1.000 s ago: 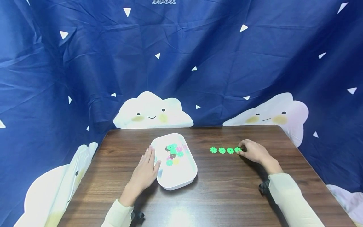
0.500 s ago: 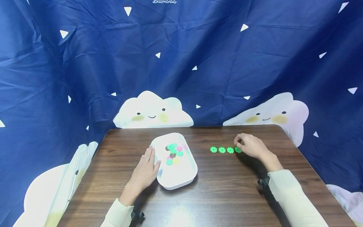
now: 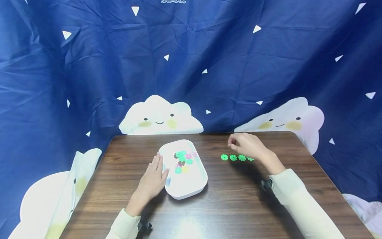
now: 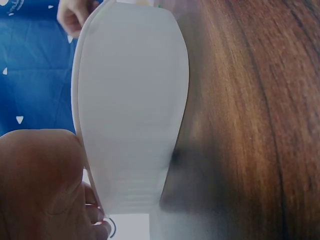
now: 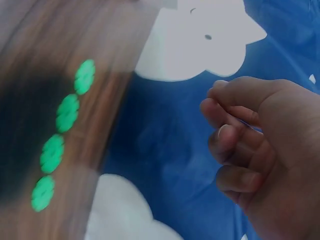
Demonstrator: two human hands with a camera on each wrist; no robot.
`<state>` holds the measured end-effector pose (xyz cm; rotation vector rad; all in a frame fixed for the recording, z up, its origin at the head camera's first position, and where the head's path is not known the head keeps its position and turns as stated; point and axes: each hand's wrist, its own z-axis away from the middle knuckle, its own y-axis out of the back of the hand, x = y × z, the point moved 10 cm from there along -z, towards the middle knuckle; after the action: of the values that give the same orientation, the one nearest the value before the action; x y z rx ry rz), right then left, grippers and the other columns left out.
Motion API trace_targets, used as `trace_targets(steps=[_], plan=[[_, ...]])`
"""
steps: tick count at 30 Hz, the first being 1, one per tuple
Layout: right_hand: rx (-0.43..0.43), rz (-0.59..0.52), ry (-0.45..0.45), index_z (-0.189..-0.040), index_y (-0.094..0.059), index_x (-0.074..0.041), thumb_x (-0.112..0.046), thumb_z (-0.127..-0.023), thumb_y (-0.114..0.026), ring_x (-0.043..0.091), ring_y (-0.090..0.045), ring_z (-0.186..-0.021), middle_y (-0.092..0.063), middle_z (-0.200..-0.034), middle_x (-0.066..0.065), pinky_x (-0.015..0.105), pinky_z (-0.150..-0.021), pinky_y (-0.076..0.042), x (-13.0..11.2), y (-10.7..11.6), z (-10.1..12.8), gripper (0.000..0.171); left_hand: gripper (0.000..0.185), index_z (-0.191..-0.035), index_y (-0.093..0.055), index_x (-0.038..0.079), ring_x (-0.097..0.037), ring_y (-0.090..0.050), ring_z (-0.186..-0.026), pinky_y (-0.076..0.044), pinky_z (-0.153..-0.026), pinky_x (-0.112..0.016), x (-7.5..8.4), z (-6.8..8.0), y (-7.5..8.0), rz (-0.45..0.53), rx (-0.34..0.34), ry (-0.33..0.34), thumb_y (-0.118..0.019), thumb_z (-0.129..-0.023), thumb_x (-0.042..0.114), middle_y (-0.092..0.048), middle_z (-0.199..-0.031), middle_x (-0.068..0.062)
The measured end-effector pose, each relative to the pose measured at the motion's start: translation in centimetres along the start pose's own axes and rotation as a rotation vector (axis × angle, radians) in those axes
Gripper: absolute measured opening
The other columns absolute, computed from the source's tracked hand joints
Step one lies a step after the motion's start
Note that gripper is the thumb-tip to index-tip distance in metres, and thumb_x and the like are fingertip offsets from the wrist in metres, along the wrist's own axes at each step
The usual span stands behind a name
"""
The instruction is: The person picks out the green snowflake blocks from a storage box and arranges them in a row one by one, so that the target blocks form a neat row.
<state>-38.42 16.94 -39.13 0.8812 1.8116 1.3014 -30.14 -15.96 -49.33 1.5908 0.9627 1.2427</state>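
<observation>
My left hand (image 3: 150, 181) lies with straight fingers along the left rim of a white plastic tub (image 3: 188, 193). In the left wrist view, the tub's side wall (image 4: 132, 100) fills the middle, and the hand (image 4: 42, 180) is at its edge. Several green flower-shaped discs (image 3: 233, 158) lie in a row on the table, right of the tub. My right hand (image 3: 247, 145) hovers over the row, overlapping its right end. In the right wrist view, its loosely curled fingers (image 5: 227, 135) hold nothing, and the green discs (image 5: 67, 112) lie off to the left.
Inside the tub are several loose flower discs: teal ones (image 3: 178, 170), a yellow one (image 3: 185, 169), a pink one (image 3: 188, 156) and brown ones (image 3: 181, 163). A dark wooden table (image 3: 226, 205) bears everything. Behind it hangs a blue curtain (image 3: 185, 66) with printed clouds.
My right hand has let go of the rightmost green disc, lifted, and moved left above the row. That disc stays on the table. My left hand has kept its place at the tub.
</observation>
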Motion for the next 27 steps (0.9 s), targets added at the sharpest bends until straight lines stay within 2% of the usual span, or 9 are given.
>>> trace_targets(steps=[6,11,20,27], plan=[[0.0,-0.001,0.067,-0.085,-0.066,-0.03,-0.032,-0.089,-0.069,0.007,-0.055,-0.067,-0.06,-0.075,-0.015,0.031,-0.058,-0.045,-3.5,0.5,-2.1,0.005,0.069,-0.154,-0.019,-0.003,-0.033,-0.012,-0.153,-0.019,-0.122,-0.052,-0.1,0.0,-0.1,0.006,0.006,0.001,-0.033,-0.105,0.043,-0.011,-0.164,-0.019],[-0.029,-0.025,0.107,-0.085,-0.066,-0.03,-0.032,-0.09,-0.068,0.008,-0.057,-0.07,-0.062,-0.079,-0.015,0.031,-0.06,-0.047,-6.0,0.0,-4.1,0.005,0.069,-0.155,-0.018,-0.003,-0.032,-0.011,-0.153,-0.019,-0.123,-0.051,-0.1,0.0,-0.1,-0.002,0.004,0.007,-0.033,-0.105,0.043,-0.01,-0.164,-0.019],[-0.114,-0.046,0.139,-0.086,-0.068,-0.029,-0.032,-0.092,-0.064,0.01,-0.056,-0.068,-0.064,-0.079,-0.015,0.032,-0.062,-0.047,-10.0,-2.7,-7.6,0.008,0.068,-0.153,-0.021,-0.005,-0.036,-0.016,-0.152,-0.022,-0.121,-0.055,0.0,0.1,0.0,0.012,0.019,-0.008,-0.037,-0.104,0.039,-0.013,-0.164,-0.021],[-0.13,-0.054,0.152,-0.087,-0.067,-0.028,-0.029,-0.092,-0.062,0.01,-0.056,-0.073,-0.064,-0.082,-0.013,0.031,-0.066,-0.049,-12.3,-4.8,-10.1,0.007,0.067,-0.153,-0.022,-0.005,-0.035,-0.016,-0.152,-0.023,-0.121,-0.054,0.1,-0.1,0.2,0.016,0.02,-0.006,-0.038,-0.105,0.038,-0.014,-0.163,-0.021]])
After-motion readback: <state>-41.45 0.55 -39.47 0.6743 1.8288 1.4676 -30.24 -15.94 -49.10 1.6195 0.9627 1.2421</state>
